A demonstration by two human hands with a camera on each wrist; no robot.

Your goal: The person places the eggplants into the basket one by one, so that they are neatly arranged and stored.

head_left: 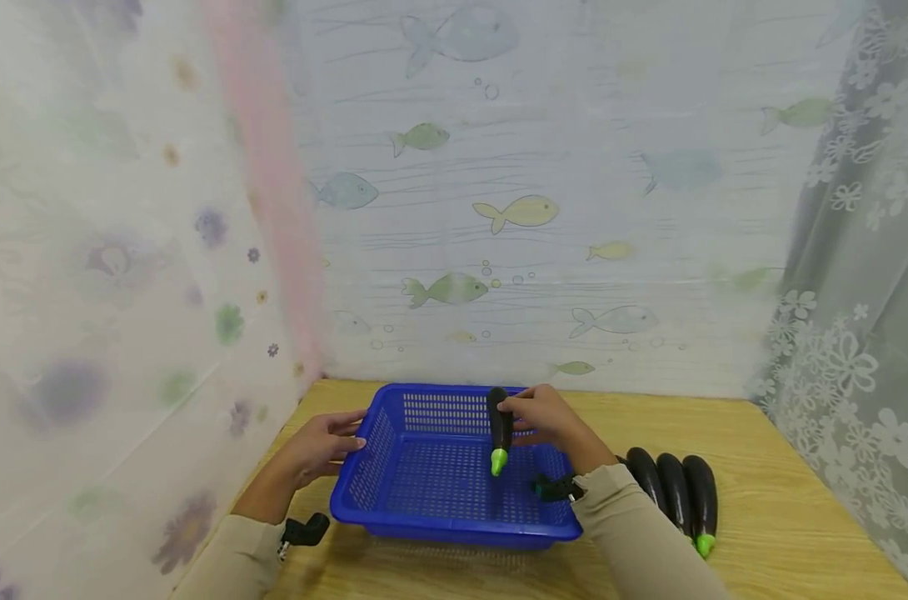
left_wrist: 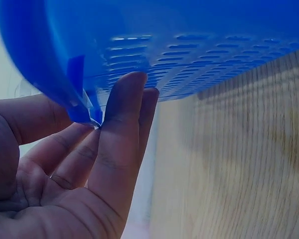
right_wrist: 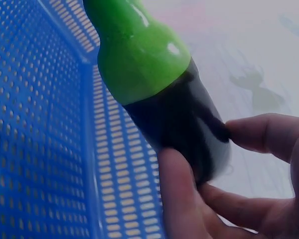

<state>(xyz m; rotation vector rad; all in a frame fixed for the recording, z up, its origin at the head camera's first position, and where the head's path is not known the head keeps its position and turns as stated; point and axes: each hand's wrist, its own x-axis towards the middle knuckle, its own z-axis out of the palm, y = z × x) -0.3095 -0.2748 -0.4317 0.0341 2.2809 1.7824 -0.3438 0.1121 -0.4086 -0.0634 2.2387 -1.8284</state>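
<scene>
A blue plastic basket (head_left: 461, 528) with slotted walls sits on the table. My left hand (head_left: 315, 450) grips its left rim, thumb on the rim and fingers along the outside wall, as the left wrist view shows. Over the basket's right half, my right hand (head_left: 547, 419) holds a dark eggplant (head_left: 502, 432) by its rounded end, its bright green cap pointing down toward me. In the right wrist view, thumb and fingers pinch the dark body below the green cap (right_wrist: 139, 59), with the basket's slotted wall (right_wrist: 122, 184) behind it.
Several more eggplants (head_left: 700, 496) lie side by side on the wooden table (head_left: 784, 508), right of the basket and partly behind my right forearm. A curtain printed with fish (head_left: 525, 212) stands at the table's back edge, with flowered curtains on both sides.
</scene>
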